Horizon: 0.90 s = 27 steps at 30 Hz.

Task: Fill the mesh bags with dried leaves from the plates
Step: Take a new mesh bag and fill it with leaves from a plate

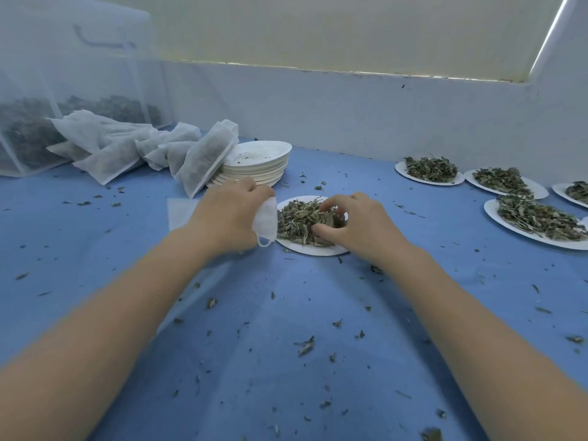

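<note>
A white paper plate (315, 249) lies mid-table with a heap of dried green leaves (302, 222) on it. My left hand (229, 214) grips a small white mesh bag (266, 222) at the plate's left edge, the bag's mouth toward the leaves. My right hand (353, 224) reaches over the plate's right side, its fingers and thumb curled around part of the leaf heap. Filled mesh bags (203, 159) lie piled at the back left.
A stack of empty plates (264, 167) stands behind my left hand. Several leaf-filled plates (537, 218) sit at the right edge. Large mesh sacks of leaves (47, 122) stand at the far left. Leaf crumbs litter the blue table (286, 345). A white wall (350, 109) borders the back.
</note>
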Each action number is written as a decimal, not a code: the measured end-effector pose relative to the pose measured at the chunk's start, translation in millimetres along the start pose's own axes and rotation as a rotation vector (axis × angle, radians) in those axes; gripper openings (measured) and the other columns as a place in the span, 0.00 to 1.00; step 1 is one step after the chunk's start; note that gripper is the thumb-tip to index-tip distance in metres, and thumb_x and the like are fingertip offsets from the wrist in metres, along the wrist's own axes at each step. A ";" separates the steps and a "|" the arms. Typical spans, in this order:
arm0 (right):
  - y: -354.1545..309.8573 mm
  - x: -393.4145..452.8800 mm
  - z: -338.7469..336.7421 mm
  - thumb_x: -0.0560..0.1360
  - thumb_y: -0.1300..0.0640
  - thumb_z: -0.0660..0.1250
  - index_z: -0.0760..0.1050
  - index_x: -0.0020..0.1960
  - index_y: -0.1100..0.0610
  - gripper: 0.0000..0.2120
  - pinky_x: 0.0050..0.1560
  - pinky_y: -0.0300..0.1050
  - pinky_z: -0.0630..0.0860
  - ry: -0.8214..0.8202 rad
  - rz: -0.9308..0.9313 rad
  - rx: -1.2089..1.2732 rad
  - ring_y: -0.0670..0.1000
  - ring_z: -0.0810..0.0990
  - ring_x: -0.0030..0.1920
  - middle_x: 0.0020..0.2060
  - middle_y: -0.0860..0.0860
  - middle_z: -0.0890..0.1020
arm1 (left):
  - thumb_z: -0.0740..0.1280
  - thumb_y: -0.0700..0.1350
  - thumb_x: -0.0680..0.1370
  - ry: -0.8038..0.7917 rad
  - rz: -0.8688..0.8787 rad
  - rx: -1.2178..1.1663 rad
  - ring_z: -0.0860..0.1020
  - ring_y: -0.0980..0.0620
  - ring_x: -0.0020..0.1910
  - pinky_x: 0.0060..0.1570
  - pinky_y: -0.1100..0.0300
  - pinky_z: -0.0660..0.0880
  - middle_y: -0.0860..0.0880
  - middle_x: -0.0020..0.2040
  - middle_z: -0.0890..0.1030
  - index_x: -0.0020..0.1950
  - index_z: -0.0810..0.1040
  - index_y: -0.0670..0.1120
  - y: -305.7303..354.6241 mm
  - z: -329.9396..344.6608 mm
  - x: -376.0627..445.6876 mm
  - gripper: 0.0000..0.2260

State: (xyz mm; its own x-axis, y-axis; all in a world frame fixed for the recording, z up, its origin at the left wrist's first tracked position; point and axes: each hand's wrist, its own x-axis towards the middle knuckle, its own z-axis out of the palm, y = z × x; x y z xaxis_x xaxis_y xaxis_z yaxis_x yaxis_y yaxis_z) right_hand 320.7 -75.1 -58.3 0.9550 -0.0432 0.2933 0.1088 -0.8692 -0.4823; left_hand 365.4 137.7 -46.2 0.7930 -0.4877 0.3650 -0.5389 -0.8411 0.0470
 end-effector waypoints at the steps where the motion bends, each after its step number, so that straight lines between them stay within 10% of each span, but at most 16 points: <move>1: 0.4 1.3 0.0 0.71 0.46 0.70 0.76 0.57 0.46 0.15 0.44 0.36 0.63 0.019 0.003 0.000 0.46 0.71 0.47 0.47 0.47 0.72 | 0.73 0.49 0.64 0.016 0.026 0.060 0.71 0.44 0.54 0.52 0.54 0.65 0.49 0.54 0.73 0.63 0.71 0.50 -2.4 -1.6 1.9 0.28; 14: -14.8 5.3 -25.5 0.71 0.57 0.71 0.83 0.45 0.49 0.05 0.42 0.25 0.69 0.236 -0.113 0.211 0.39 0.76 0.36 0.38 0.43 0.79 | 0.70 0.41 0.64 0.137 -0.228 -0.489 0.72 0.51 0.57 0.61 0.48 0.67 0.56 0.55 0.77 0.57 0.74 0.59 6.0 12.9 7.6 0.24; 27: -44.4 23.9 -15.6 0.69 0.57 0.74 0.83 0.46 0.46 0.08 0.42 0.30 0.72 -0.059 -0.270 0.233 0.38 0.77 0.36 0.37 0.44 0.81 | 0.64 0.54 0.61 0.177 -0.217 -0.624 0.74 0.52 0.56 0.59 0.48 0.68 0.54 0.54 0.78 0.57 0.75 0.55 16.9 11.4 7.7 0.24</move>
State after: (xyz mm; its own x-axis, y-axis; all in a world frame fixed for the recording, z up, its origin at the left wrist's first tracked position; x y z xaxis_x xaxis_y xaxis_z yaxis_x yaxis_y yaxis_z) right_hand 334.3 -45.3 -17.1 0.8968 0.2072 0.3909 0.4129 -0.7092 -0.5714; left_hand 365.6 117.0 -53.3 0.8716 -0.2332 0.4313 -0.4784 -0.5969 0.6441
